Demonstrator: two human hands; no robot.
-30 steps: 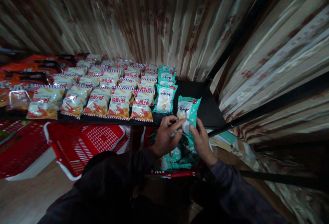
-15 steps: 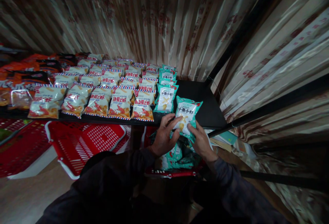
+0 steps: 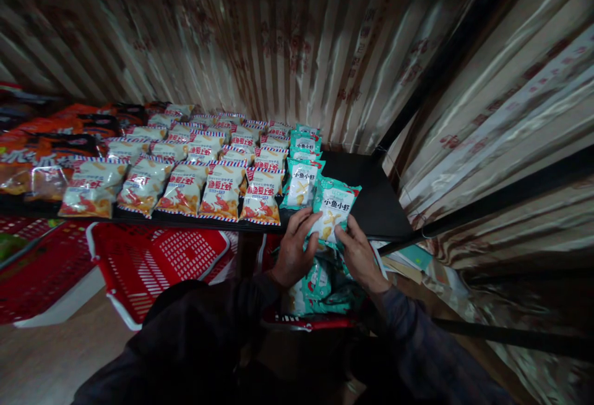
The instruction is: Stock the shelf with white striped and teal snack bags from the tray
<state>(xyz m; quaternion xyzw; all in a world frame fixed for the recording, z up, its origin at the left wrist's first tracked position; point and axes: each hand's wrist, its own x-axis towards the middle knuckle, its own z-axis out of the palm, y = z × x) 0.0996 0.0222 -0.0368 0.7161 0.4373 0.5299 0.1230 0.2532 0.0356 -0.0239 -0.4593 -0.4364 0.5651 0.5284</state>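
A teal-and-white snack bag [image 3: 334,207] is held between my two hands, upright and leaning back a little, over the shelf's front edge. My left hand [image 3: 296,247] grips its left side, and my right hand [image 3: 359,253] has the lower right side with the thumb on the front. Just behind and to the left, a matching teal snack bag [image 3: 301,183] heads a short row on the black shelf [image 3: 378,200]. Below my hands, a red basket [image 3: 320,323] contains several more teal bags [image 3: 320,287], partly hidden by my hands.
Several white-and-orange snack bags [image 3: 223,189] stand in rows left of the teal ones, with orange-and-black bags [image 3: 69,145] farther left. A red basket [image 3: 162,262] sits below the shelf. A black post [image 3: 417,95] and bar [image 3: 492,188] border the right; draped sheeting [image 3: 278,52] hangs behind.
The held bag has turned to face me more squarely and shifted slightly left, closer to the teal row. My left hand has closed in on its left side. The view has tilted slightly.
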